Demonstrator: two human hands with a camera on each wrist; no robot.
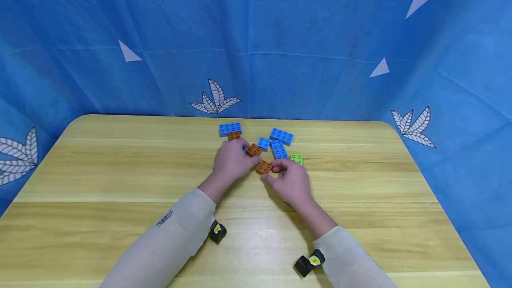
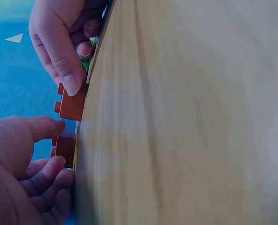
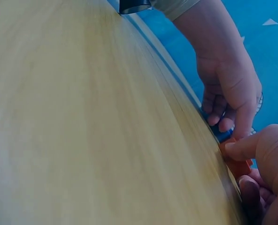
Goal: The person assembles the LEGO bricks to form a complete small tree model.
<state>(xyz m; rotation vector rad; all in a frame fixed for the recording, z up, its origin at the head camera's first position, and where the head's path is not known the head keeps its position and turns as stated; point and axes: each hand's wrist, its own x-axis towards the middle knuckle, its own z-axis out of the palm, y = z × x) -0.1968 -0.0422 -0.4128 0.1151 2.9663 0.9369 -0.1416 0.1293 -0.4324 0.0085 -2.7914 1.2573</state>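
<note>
Near the far side of the table, my left hand (image 1: 232, 159) has its thumb and forefinger around a square brown toy building brick (image 1: 254, 150). In the left wrist view that brick (image 2: 65, 151) sits between the thumb and the curled fingers. My right hand (image 1: 293, 182) pinches a second brown building brick (image 1: 264, 167), a little nearer to me; its thumb lies along the side of that brick (image 3: 237, 161) in the right wrist view. The two bricks are apart, with studs up. A third brown brick (image 1: 234, 135) shows just beyond my left hand.
Behind the hands lie several blue bricks, among them a small one (image 1: 264, 144) and long ones (image 1: 230, 129) (image 1: 282, 136) (image 1: 278, 149). A green brick (image 1: 297, 159) is partly hidden by my right hand. A blue curtain (image 1: 256, 48) hangs behind the wooden table (image 1: 132, 168).
</note>
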